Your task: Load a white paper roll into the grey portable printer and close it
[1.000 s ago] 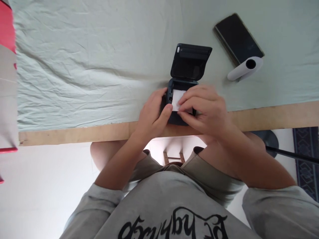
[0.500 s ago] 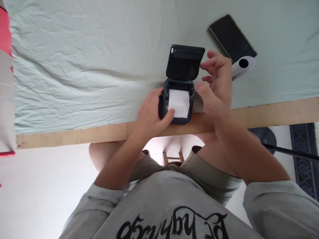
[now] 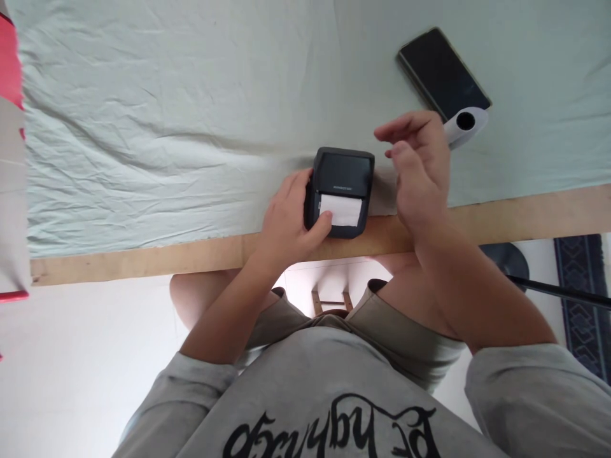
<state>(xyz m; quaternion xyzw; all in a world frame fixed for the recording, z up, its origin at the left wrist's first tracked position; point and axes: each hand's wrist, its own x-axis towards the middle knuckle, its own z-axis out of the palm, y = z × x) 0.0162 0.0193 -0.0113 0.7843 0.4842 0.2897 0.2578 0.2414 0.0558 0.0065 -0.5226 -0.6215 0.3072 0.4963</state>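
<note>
A dark portable label printer point(image 3: 344, 172) sits at the table's front edge with its lid down. White paper point(image 3: 342, 210) sticks out from under the lid toward me. My left hand point(image 3: 291, 219) grips the printer's left side, its thumb pressed on the paper and the fingers along the case. To the right of the printer, apart from it, my right hand point(image 3: 421, 168) hovers with fingers bent and apart, holding nothing. Just beyond that hand lies a white paper roll point(image 3: 462, 129) with a dark core.
A black phone point(image 3: 443, 73) lies at the back right, close by the paper roll. Pale green cloth point(image 3: 191, 95) covers the table, wrinkled at the left. The wooden table edge point(image 3: 143, 262) runs just in front of me. Something red and white point(image 3: 10, 127) stands at the far left.
The printer's lid has swung from upright to closed over the paper. My right hand has drawn slightly right, away from the printer. My left hand has stayed in place.
</note>
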